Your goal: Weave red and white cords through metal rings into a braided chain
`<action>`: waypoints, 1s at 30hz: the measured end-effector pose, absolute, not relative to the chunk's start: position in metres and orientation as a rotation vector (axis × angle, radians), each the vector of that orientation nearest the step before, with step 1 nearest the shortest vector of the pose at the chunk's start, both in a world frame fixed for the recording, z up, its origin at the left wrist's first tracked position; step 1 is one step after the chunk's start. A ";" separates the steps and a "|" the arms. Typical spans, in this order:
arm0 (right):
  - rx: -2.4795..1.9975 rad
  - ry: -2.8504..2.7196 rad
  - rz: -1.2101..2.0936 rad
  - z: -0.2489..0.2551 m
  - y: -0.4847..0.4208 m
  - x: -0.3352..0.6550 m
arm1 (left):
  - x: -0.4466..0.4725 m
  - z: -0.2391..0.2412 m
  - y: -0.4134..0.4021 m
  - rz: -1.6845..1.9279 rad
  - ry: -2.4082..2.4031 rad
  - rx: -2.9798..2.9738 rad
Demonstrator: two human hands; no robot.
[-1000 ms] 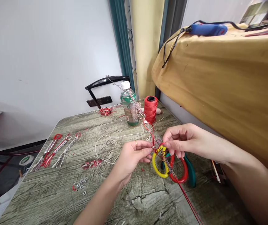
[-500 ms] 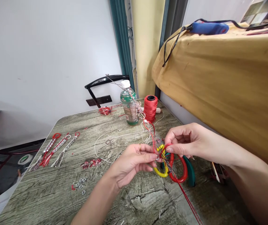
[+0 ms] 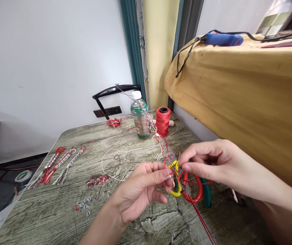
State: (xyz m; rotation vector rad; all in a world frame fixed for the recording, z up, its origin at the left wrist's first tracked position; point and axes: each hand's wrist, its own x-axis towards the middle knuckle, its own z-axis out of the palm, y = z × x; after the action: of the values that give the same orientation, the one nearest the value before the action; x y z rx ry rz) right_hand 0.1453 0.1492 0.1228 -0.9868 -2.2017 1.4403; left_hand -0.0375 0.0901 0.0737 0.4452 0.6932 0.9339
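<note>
Two hands meet low over the table (image 3: 59, 217). The left hand (image 3: 143, 189) pinches a red cord (image 3: 163, 154) between thumb and forefinger, with a tiny silver bit (image 3: 169, 176) at the fingertips (a nut, maybe; too small to tell). The right hand (image 3: 208, 163) pinches the same cord just beside it, thumb against forefinger, the other fingers curled in.

The cord climbs toward the bottle (image 3: 140, 117) and the spool (image 3: 163, 120), where it tangles with other strands that are hard to sort out. Below the hands it runs off the bottom of the view. Under the fingers lie a yellow ring (image 3: 175, 194) and a red ring (image 3: 195, 195), both partly covered by the hands. A green handle (image 3: 207, 199) pokes out beyond them, and the rest of that tool is hidden under the right wrist. Loose nuts (image 3: 84, 206) and three finished strands (image 3: 59, 163) lie well apart to the left.
</note>
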 end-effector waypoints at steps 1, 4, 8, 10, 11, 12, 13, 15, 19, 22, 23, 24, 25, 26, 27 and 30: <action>-1.007 -2.208 1.413 0.122 0.148 0.145 | -0.037 0.074 0.090 0.945 0.691 0.433; -1.035 -2.243 1.351 0.122 0.146 0.143 | -0.037 0.075 0.090 0.968 0.697 0.408; -1.064 -2.353 1.361 0.124 0.147 0.140 | -0.038 0.075 0.090 0.994 0.705 0.386; -1.054 -2.399 1.413 0.125 0.148 0.140 | -0.038 0.075 0.090 1.003 0.707 0.379; -1.046 -2.403 1.442 0.126 0.149 0.140 | -0.038 0.076 0.090 1.008 0.709 0.376; -1.042 -2.393 1.480 0.126 0.149 0.140 | -0.038 0.076 0.090 1.012 0.709 0.375; -1.044 -2.368 1.537 0.127 0.149 0.140 | -0.038 0.076 0.091 1.018 0.709 0.373; -1.052 -2.271 1.693 0.127 0.150 0.141 | -0.038 0.076 0.091 1.027 0.711 0.369; -1.047 -1.983 1.915 0.127 0.151 0.140 | -0.037 0.076 0.091 1.017 0.721 0.353; -1.046 -1.836 1.881 0.124 0.151 0.140 | -0.035 0.074 0.090 1.007 0.716 0.347; -1.031 -1.822 1.862 0.123 0.151 0.140 | -0.035 0.074 0.089 1.007 0.711 0.347; -1.015 -1.828 1.841 0.123 0.150 0.140 | -0.035 0.073 0.089 1.005 0.705 0.349; -1.003 -1.853 1.817 0.122 0.149 0.139 | -0.034 0.073 0.089 1.005 0.698 0.352; -0.991 -1.893 1.790 0.122 0.149 0.139 | -0.034 0.073 0.089 1.002 0.695 0.354; -0.979 -1.938 1.756 0.122 0.148 0.139 | -0.033 0.072 0.088 1.000 0.695 0.354; -0.987 -2.067 1.662 0.124 0.146 0.138 | -0.033 0.072 0.088 0.998 0.695 0.354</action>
State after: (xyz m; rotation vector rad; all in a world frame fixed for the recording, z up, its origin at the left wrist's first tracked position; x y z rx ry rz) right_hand 0.1379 0.1455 0.1237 -0.9866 -2.0666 1.6619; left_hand -0.0327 0.0879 0.0721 0.3544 0.6946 0.9981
